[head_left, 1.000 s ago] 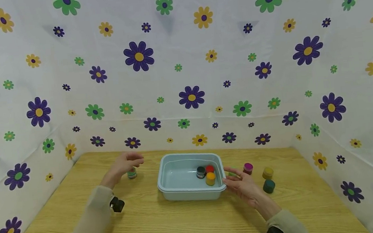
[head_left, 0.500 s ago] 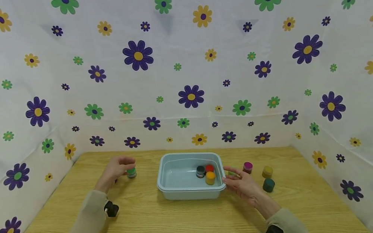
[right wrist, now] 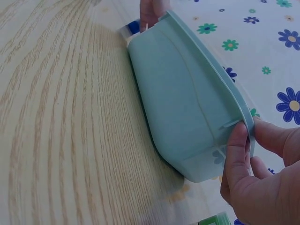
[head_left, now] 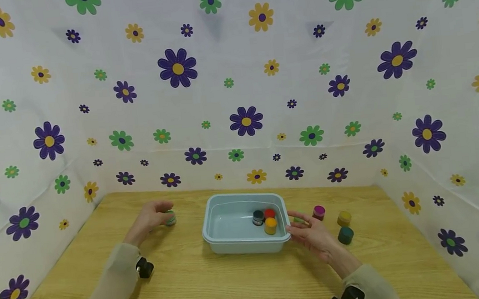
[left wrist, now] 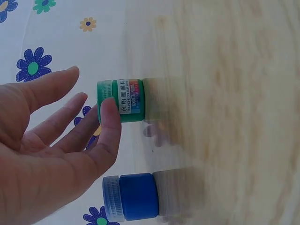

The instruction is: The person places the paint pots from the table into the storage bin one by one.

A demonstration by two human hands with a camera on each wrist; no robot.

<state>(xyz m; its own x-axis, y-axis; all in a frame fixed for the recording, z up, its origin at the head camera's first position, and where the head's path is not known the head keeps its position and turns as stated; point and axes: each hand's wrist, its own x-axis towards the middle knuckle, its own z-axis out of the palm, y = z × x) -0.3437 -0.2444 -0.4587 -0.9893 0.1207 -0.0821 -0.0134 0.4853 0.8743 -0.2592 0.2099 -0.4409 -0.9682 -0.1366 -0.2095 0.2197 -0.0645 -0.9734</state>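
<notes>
A small green gouache paint jar (left wrist: 129, 100) with a printed label stands upright on the wooden table, left of a pale blue plastic tub (head_left: 244, 246). My left hand (head_left: 150, 216) is at this jar. Its thumb (left wrist: 110, 110) overlaps the jar's near side; other fingers spread beyond the cap, one tip apart from it. At the tub's right end, my right hand (head_left: 315, 241) pinches the rim, with digits on both sides of it in the right wrist view. Inside the tub sit a black jar (head_left: 258, 217), a red jar (head_left: 269, 213) and an orange jar (head_left: 270, 226).
A blue jar (left wrist: 139, 197) stands beside the green one. Right of the tub are a magenta-capped jar (head_left: 318, 212), a yellow jar (head_left: 344, 218), a dark teal jar (head_left: 345, 235) and a light green jar (head_left: 298, 220) partly behind my right hand. Flowered cloth (head_left: 242, 91) surrounds the table.
My left hand has moved left and slightly down, from above the green jar to close about its top. The right hand and tub have stayed put.
</notes>
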